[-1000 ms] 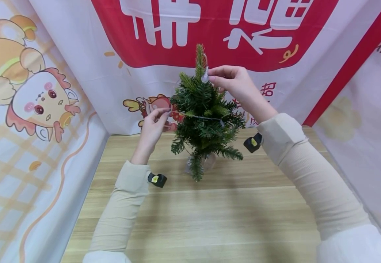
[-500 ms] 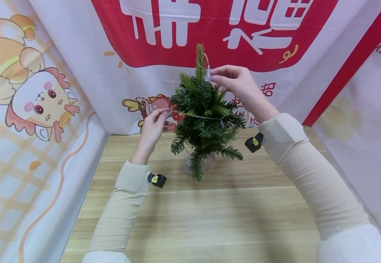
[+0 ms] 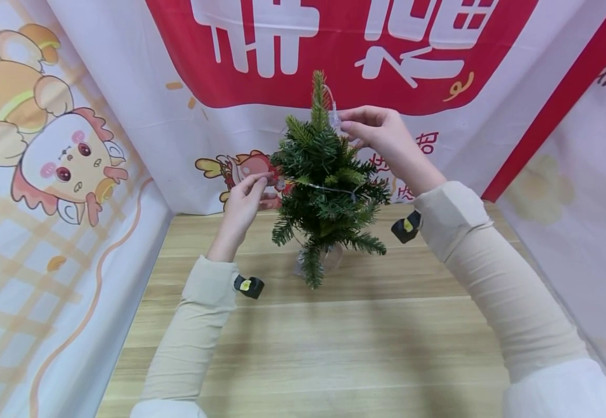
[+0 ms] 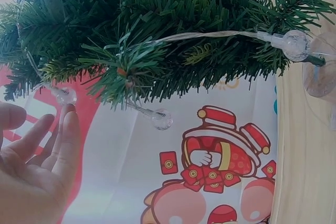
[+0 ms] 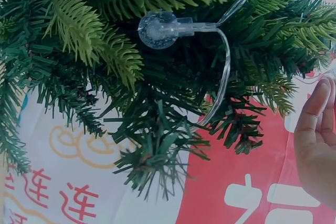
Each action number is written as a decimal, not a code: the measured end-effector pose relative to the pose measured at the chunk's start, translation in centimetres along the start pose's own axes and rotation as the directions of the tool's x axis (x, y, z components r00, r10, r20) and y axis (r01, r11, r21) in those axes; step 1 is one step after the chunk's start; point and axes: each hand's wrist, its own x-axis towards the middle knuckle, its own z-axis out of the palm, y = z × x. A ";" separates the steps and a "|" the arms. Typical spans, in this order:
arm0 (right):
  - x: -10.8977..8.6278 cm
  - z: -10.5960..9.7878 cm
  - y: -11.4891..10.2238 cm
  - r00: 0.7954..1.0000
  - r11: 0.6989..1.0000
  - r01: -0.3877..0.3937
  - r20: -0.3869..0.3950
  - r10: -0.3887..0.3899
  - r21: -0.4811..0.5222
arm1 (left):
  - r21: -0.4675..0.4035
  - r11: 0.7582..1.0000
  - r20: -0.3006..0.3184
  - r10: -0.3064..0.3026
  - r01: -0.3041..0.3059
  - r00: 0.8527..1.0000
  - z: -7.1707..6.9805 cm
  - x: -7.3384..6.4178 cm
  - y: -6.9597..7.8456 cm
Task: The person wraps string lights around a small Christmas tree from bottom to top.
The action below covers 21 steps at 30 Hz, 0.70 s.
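Note:
A small artificial Christmas tree [image 3: 323, 162] stands upright on the wooden table, wound with a clear string of lights [image 3: 329, 187]. Near the treetop my right hand [image 3: 381, 130] pinches a clear round bulb [image 3: 334, 120] between thumb and fingertips. On the tree's left side is my left hand [image 3: 245, 203], its fingers extended. The left wrist view has those fingertips right at a hanging bulb [image 4: 66, 96], thumb held apart. Two more bulbs show there, one below a branch tip [image 4: 160, 119] and one near the base. Another bulb [image 5: 159, 30] lies among branches in the right wrist view.
A printed cloth backdrop [image 3: 282, 93] hangs close behind the tree, with more printed cloth [image 3: 67, 261] at the left and right. A clear round piece [image 3: 332, 258] shows at the tree's foot. The wooden tabletop [image 3: 323, 354] extends toward the person.
My right hand has shifted slightly right, drawing the bulb a little away from the treetop. The left hand stays in almost the same place beside the tree.

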 end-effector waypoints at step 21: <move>-0.5 -1.6 0.7 0.995 0.992 -0.019 -0.095 0.031 0.125 | 0.055 0.998 -0.056 0.046 -0.043 0.997 -0.5 0.7 0.3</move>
